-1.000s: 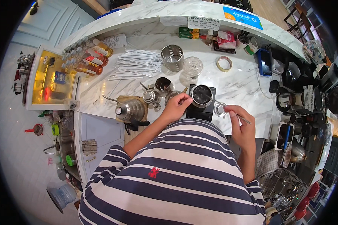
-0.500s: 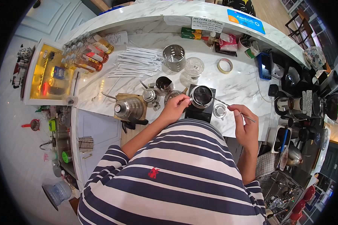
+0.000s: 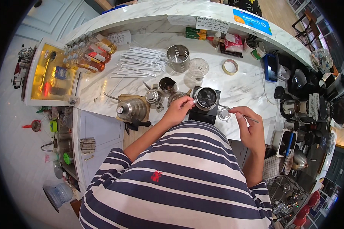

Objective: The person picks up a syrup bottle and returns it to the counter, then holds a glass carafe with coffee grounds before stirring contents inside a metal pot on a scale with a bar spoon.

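Note:
My left hand (image 3: 180,109) is closed round the side handle of a round metal cup (image 3: 205,109), which holds dark liquid with a swirled surface. The cup stands on a flat black scale (image 3: 202,116) at the counter's near edge. In my right hand (image 3: 249,126), the fingers pinch a long thin metal spoon (image 3: 253,119); its shaft slants left to the cup, and its tip is hidden in the liquid. Between cup and right hand lies a small shiny metal piece (image 3: 224,113). A glass vessel (image 3: 176,97) is partly hidden behind my left hand.
Left of my hands stand a gooseneck kettle (image 3: 130,109) on a wooden board, a small metal pot (image 3: 153,97) and a steel pitcher (image 3: 173,87). Farther back are wrapped straws (image 3: 141,63), a perforated metal cylinder (image 3: 178,65), a clear glass jar (image 3: 198,68) and a tape roll (image 3: 230,66).
My right hand has shifted slightly and the spoon's shaft has moved with it. The liquid's surface is more broken and swirled than before. My left hand keeps its grip on the cup's handle.

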A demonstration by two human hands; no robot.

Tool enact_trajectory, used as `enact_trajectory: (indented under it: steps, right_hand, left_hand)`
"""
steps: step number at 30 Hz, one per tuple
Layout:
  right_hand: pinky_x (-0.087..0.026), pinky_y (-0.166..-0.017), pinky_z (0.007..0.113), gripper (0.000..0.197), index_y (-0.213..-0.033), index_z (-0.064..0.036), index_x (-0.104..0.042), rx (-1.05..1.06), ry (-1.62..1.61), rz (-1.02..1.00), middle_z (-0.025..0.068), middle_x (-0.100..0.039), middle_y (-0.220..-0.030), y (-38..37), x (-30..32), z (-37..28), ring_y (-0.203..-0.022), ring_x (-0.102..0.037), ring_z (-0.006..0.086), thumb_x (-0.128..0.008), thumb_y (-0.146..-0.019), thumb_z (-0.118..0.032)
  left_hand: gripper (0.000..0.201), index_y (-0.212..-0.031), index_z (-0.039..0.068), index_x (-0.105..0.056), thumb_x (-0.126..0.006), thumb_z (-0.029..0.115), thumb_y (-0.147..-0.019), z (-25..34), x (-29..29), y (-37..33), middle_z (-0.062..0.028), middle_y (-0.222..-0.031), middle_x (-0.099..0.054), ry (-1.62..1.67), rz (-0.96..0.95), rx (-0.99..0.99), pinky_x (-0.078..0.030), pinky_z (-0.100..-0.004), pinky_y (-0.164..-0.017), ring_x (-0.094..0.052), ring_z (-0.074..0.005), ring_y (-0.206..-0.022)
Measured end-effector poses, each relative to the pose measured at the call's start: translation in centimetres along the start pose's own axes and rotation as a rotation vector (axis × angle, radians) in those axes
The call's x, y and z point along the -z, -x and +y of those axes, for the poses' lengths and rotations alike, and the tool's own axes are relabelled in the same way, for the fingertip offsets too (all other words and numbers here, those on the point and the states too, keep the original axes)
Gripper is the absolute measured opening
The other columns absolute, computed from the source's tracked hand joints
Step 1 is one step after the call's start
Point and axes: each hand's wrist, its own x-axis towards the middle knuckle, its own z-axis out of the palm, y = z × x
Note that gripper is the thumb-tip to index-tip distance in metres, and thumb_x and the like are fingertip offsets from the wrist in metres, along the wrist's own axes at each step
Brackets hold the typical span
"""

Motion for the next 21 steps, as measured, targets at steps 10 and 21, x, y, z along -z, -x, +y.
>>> enact_trajectory:
  steps: [10, 21]
  right_hand:
    - [-0.053, -0.080, 0.033, 0.014, -0.103, 0.0007, -0.071, -0.037, 0.010, -0.010, 0.0152, -0.072, -0.098, -0.11, 0.65, -0.04, -0.088, -0.070, 0.0270, -0.059, -0.096, -0.002]
    - [-0.053, -0.081, 0.033, 0.015, -0.105, 0.0008, -0.071, -0.030, 0.013, -0.023, 0.0156, -0.072, -0.097, -0.27, 0.84, 0.45, -0.088, -0.069, 0.0275, -0.059, -0.097, -0.003]
  left_hand:
    - [0.025, -0.112, -0.001, -0.062, -0.051, 0.021, -0.107, 0.37, 0.11, -0.23, -0.0058, -0.101, -0.068, -0.015, -0.027, 0.014, -0.050, -0.0291, -0.089, -0.062, -0.0129, -0.094]
    - [0.026, -0.114, -0.001, -0.062, -0.050, 0.021, -0.107, -0.21, 0.06, -0.40, -0.0059, -0.100, -0.067, -0.005, -0.024, 0.008, -0.050, -0.0289, -0.088, -0.062, -0.0130, -0.093]
